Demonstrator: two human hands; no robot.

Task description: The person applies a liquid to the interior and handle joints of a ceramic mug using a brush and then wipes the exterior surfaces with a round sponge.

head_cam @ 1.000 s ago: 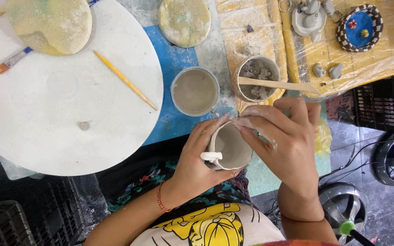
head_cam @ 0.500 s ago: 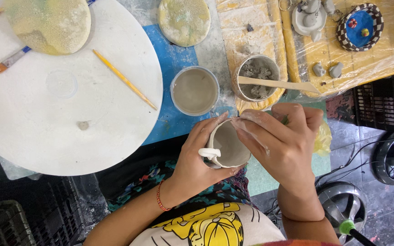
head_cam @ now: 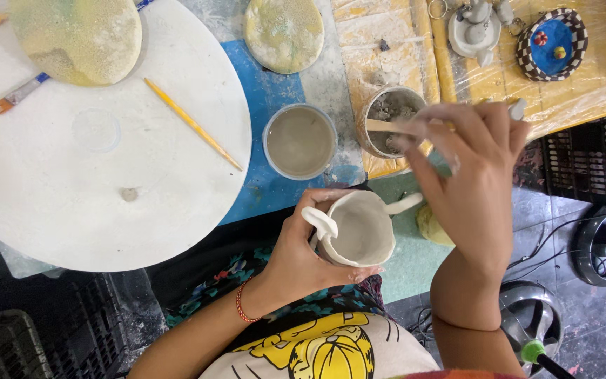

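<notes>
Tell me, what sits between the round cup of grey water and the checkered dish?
In the head view, a pot of clay lumps with a wooden stick sits between the grey water cup and the checkered dish. The right hand reaches over there.

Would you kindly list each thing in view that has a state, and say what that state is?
Clay cup: unfired, upright, open, empty, held by the left hand.
Wooden stick: gripped by the right hand, one end over the clay pot.
Clay pot: open, lumps of grey clay inside.
Water tub: open, filled with cloudy grey water.
Yellow pencil: lying flat on the white round board.
</notes>
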